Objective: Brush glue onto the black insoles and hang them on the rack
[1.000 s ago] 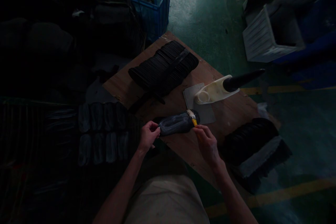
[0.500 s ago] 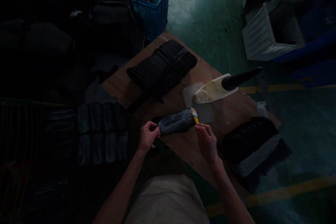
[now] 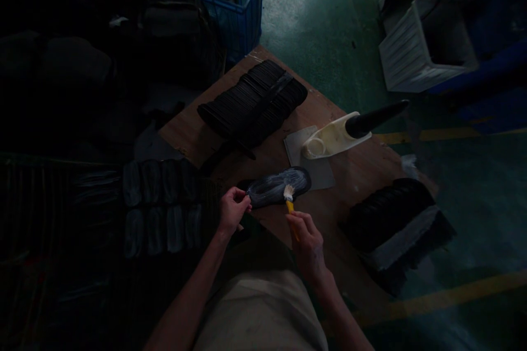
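A black shoe sole (image 3: 269,189) with whitish wet streaks lies over the near edge of the wooden board (image 3: 329,214). My left hand (image 3: 234,209) pinches its left end between thumb and fingers. In my right hand (image 3: 308,241) is a brush (image 3: 289,203) with a yellow handle, its pale bristles touching the sole right of its middle. Behind the sole, a cream-coloured container (image 3: 329,142) with a black handle-like piece sticking out stands on a grey sheet (image 3: 325,175).
A strapped stack of black soles (image 3: 255,98) lies at the board's back, another dark stack (image 3: 395,230) at its right. Several white-streaked soles (image 3: 154,230) lie in rows at left. Beyond are a blue crate (image 3: 234,16) and a white basket (image 3: 411,55) on the green floor.
My right hand has moved left and toward me, bringing the brush from the sole's right end toward its middle. More white shows on the right end. My left hand keeps its hold.
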The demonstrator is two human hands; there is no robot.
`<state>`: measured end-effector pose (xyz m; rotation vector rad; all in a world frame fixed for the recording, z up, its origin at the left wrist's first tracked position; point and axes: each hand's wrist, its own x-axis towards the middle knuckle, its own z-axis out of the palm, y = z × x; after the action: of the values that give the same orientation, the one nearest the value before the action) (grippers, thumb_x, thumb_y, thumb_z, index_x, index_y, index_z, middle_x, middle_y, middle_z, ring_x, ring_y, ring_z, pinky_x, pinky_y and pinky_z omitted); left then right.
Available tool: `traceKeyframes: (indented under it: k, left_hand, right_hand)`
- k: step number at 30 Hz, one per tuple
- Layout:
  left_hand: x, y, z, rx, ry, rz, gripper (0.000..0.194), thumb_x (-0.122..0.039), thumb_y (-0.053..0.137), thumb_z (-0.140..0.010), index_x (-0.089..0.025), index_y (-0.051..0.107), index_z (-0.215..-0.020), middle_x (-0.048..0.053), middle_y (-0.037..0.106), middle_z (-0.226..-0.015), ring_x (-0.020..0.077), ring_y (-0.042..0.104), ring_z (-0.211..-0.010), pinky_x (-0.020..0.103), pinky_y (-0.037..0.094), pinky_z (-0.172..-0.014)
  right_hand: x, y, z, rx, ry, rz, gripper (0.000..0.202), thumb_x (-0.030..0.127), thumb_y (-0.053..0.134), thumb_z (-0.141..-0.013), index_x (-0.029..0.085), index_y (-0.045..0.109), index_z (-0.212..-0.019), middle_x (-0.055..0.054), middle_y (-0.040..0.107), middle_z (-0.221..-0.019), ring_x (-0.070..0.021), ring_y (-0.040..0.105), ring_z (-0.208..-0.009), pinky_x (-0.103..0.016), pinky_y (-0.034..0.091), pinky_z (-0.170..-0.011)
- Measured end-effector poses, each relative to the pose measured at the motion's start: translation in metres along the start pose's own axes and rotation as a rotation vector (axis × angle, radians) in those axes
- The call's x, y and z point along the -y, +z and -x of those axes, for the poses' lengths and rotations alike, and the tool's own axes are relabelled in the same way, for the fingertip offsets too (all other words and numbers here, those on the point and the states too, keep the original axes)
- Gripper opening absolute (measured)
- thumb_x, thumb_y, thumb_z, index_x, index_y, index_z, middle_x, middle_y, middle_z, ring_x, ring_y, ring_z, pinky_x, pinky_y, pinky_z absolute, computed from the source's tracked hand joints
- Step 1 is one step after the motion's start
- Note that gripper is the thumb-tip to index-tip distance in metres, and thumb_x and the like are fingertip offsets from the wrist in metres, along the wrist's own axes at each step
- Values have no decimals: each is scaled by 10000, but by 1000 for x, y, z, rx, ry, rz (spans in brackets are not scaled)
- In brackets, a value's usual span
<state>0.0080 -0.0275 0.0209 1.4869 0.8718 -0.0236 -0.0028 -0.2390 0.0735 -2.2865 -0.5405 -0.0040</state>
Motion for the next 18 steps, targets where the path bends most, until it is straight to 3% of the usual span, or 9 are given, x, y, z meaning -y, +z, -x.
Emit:
traceKeyframes:
  k: [3,7,11,15,18]
  left_hand:
    - [-1,0,0,9,3,-12,232,-319,697,-605,-159,556,-696,-30,580,-538,131,584,-434,215,480,-399]
    - [2,-2,-1,27,6,-14,248,-336,708,-609,-158,566,-708,-25,588,-552,131,589,-444,218,487,-409]
    - [5,-3,-3,48,18,-16,211,-317,679,-630,-160,562,-710,-25,589,-559,128,587,-448,214,481,-408]
    - [4,-2,-4,64,9,13,194,-304,666,-627,-166,546,-692,-35,571,-544,116,562,-430,204,451,-393]
    - [0,-4,-2,118,-15,77,199,-293,674,-619,-161,554,-707,-42,563,-546,97,533,-431,190,422,-395]
  right_hand:
    - [18,-2,1,25,-21,-120,310,52,464,-916,225,577,-1147,-85,586,-1089,-151,621,-1010,-252,552,-842]
    - [25,-8,-3,-47,47,-218,290,66,511,-904,235,584,-1128,-73,575,-1077,-153,613,-999,-264,537,-844]
    - [4,-11,-8,-82,164,-243,180,123,534,-906,222,600,-1041,-51,570,-988,-159,608,-921,-282,535,-787]
    - [-22,-25,-12,-298,214,-111,117,187,592,-889,207,626,-999,-53,577,-976,-181,599,-912,-333,535,-793]
    - [-21,-37,-16,-422,203,-92,136,224,634,-865,196,645,-998,-66,601,-994,-208,615,-928,-380,547,-797]
